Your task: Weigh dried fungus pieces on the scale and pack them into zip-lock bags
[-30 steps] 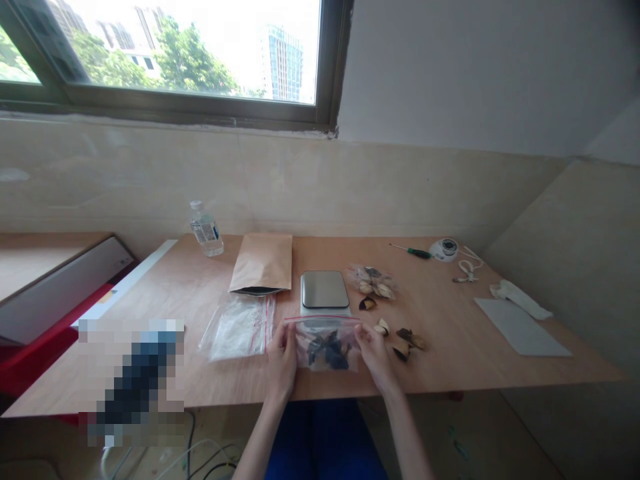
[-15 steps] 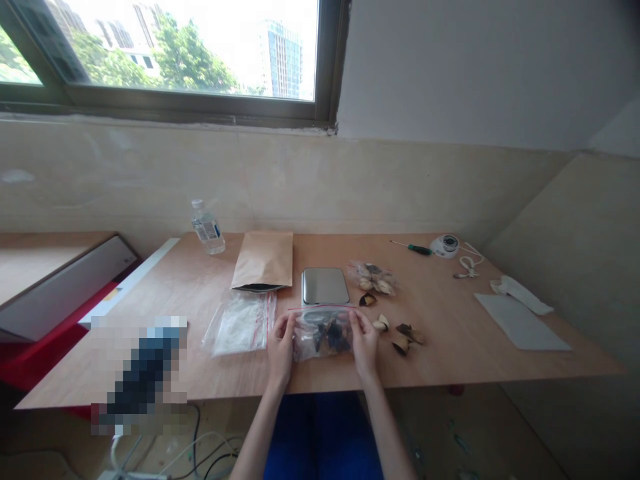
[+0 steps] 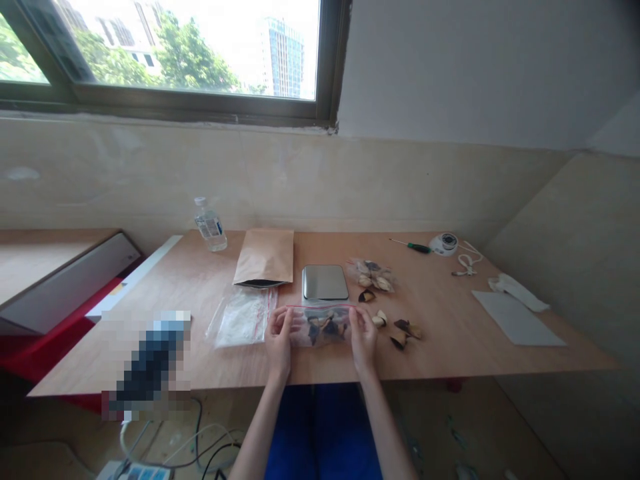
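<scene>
The bag [image 3: 323, 325] now lies flatter on the desk [image 3: 450, 347] than a second ago, just before the scale [image 3: 325, 282]. The left hand [image 3: 279, 340] and right hand [image 3: 363, 337] pinch its ends. Contents: dark and pale pieces.

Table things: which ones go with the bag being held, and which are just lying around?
In use: zip bag, held by left hand and right hand; loose pieces beside it; probably the scale.
Lying about: water bottle, screwdriver, white cable, grey sheet.
</scene>
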`<action>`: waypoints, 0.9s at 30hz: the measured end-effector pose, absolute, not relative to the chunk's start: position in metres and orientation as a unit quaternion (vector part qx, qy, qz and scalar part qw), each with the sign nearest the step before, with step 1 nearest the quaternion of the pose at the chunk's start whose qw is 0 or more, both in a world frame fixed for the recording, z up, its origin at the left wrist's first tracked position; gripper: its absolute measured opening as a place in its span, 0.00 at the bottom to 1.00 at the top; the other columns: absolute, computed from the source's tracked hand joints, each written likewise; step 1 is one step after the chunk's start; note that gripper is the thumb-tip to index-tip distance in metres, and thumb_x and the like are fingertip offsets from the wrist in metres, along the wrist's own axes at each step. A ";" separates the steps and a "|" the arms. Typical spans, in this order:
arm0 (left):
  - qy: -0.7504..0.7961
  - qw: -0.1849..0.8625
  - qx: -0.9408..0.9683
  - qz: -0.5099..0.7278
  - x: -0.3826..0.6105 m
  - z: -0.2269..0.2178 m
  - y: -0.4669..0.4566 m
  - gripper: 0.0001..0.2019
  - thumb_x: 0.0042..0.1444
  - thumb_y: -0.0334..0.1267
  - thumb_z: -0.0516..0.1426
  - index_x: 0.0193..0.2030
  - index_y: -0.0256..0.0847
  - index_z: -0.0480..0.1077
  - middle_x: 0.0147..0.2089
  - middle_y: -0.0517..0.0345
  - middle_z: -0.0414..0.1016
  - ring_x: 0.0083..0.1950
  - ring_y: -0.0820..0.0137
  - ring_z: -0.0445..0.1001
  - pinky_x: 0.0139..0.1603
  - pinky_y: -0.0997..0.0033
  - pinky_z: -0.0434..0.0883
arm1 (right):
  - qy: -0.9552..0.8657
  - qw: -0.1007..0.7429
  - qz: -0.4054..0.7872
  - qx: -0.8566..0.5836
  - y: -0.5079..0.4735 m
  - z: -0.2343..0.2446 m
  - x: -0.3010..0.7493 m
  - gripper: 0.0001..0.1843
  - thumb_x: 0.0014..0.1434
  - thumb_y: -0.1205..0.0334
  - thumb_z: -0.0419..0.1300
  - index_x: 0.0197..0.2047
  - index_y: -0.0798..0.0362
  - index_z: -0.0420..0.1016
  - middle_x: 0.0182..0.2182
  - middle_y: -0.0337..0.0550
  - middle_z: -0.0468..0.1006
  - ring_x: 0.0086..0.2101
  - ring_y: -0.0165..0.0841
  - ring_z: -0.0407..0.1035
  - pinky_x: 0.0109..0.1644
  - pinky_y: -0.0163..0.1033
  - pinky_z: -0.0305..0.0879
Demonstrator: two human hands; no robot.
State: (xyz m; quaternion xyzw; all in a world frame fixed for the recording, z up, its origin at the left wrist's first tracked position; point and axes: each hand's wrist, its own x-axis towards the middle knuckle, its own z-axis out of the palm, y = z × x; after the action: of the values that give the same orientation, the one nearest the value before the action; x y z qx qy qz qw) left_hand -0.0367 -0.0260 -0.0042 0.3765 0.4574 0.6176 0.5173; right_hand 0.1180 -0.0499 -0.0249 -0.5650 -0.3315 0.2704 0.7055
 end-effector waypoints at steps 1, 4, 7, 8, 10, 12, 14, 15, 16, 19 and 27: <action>0.456 0.518 0.375 0.619 -0.037 -0.005 -0.026 0.15 0.50 0.48 0.59 0.38 0.39 0.67 0.32 0.58 0.76 0.30 0.72 0.75 0.30 0.75 0.71 | -0.336 0.706 0.264 -0.565 -0.050 -0.026 0.118 0.18 0.54 0.47 0.58 0.36 0.55 0.72 0.32 0.43 0.78 0.30 0.33 0.72 0.36 0.38 0.68; 0.456 0.518 0.373 0.620 -0.037 -0.007 -0.025 0.14 0.49 0.47 0.59 0.37 0.39 0.68 0.32 0.57 0.77 0.33 0.70 0.76 0.32 0.73 0.72 | -0.351 0.705 0.245 -0.566 -0.050 -0.025 0.119 0.17 0.55 0.48 0.57 0.36 0.55 0.72 0.32 0.43 0.78 0.30 0.32 0.72 0.36 0.37 0.68; 0.457 0.512 0.369 0.627 -0.036 -0.007 -0.023 0.14 0.48 0.46 0.60 0.36 0.38 0.69 0.32 0.57 0.77 0.35 0.68 0.77 0.34 0.72 0.73 | -0.361 0.702 0.228 -0.570 -0.051 -0.023 0.119 0.16 0.57 0.49 0.56 0.36 0.55 0.72 0.33 0.44 0.78 0.30 0.32 0.71 0.37 0.37 0.68; 0.455 0.510 0.369 0.630 -0.036 -0.008 -0.023 0.14 0.48 0.46 0.60 0.36 0.38 0.69 0.32 0.56 0.77 0.36 0.68 0.77 0.35 0.72 0.73 | -0.363 0.700 0.225 -0.572 -0.051 -0.023 0.119 0.17 0.57 0.49 0.56 0.36 0.56 0.72 0.33 0.45 0.78 0.30 0.32 0.71 0.37 0.37 0.68; 0.452 0.508 0.368 0.634 -0.037 -0.008 -0.023 0.13 0.48 0.45 0.60 0.36 0.38 0.70 0.33 0.57 0.77 0.37 0.68 0.77 0.37 0.72 0.73 | -0.368 0.696 0.224 -0.574 -0.052 -0.023 0.120 0.17 0.57 0.49 0.55 0.36 0.56 0.72 0.33 0.45 0.78 0.31 0.32 0.71 0.37 0.37 0.68; 0.449 0.507 0.368 0.637 -0.037 -0.009 -0.023 0.13 0.49 0.45 0.60 0.36 0.38 0.70 0.34 0.57 0.77 0.38 0.69 0.77 0.38 0.72 0.73 | -0.370 0.693 0.228 -0.576 -0.052 -0.023 0.120 0.18 0.57 0.48 0.55 0.37 0.56 0.73 0.34 0.46 0.78 0.31 0.33 0.72 0.37 0.37 0.68; 0.446 0.510 0.372 0.634 -0.038 -0.009 -0.023 0.12 0.49 0.45 0.60 0.36 0.38 0.70 0.34 0.57 0.77 0.39 0.69 0.77 0.38 0.72 0.74 | -0.368 0.689 0.231 -0.580 -0.052 -0.022 0.121 0.19 0.57 0.47 0.55 0.37 0.56 0.73 0.33 0.46 0.79 0.30 0.33 0.72 0.37 0.38 0.68; 0.443 0.514 0.375 0.631 -0.038 -0.009 -0.023 0.13 0.49 0.45 0.60 0.36 0.38 0.70 0.34 0.57 0.77 0.38 0.69 0.77 0.38 0.71 0.74 | -0.367 0.685 0.232 -0.585 -0.052 -0.021 0.121 0.20 0.57 0.47 0.55 0.37 0.57 0.74 0.32 0.46 0.79 0.30 0.34 0.72 0.37 0.38 0.67; 0.441 0.519 0.377 0.628 -0.038 -0.010 -0.023 0.13 0.49 0.45 0.60 0.36 0.38 0.70 0.34 0.56 0.77 0.38 0.68 0.77 0.38 0.70 0.74 | -0.365 0.680 0.232 -0.592 -0.053 -0.021 0.121 0.20 0.57 0.47 0.55 0.37 0.57 0.74 0.31 0.46 0.79 0.30 0.34 0.72 0.36 0.38 0.67; 0.439 0.527 0.373 0.625 -0.037 -0.010 -0.023 0.14 0.49 0.46 0.60 0.37 0.37 0.70 0.32 0.56 0.77 0.36 0.67 0.78 0.36 0.69 0.75 | -0.364 0.665 0.222 -0.613 -0.054 -0.020 0.120 0.23 0.58 0.45 0.53 0.38 0.58 0.75 0.27 0.45 0.78 0.29 0.35 0.72 0.36 0.39 0.67; 0.450 0.504 0.373 0.636 -0.036 -0.008 -0.025 0.14 0.50 0.46 0.60 0.37 0.37 0.70 0.32 0.56 0.77 0.32 0.68 0.78 0.33 0.71 0.74 | -0.373 0.680 0.174 -0.606 -0.055 -0.022 0.116 0.21 0.59 0.46 0.51 0.37 0.56 0.72 0.34 0.49 0.79 0.27 0.33 0.71 0.33 0.37 0.67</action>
State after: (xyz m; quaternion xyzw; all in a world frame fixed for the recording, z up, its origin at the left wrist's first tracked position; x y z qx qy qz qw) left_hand -0.0359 -0.0245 -0.0075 0.3731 0.4496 0.6360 0.5041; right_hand 0.1160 -0.0546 -0.0221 -0.6063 -0.3731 0.1745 0.6803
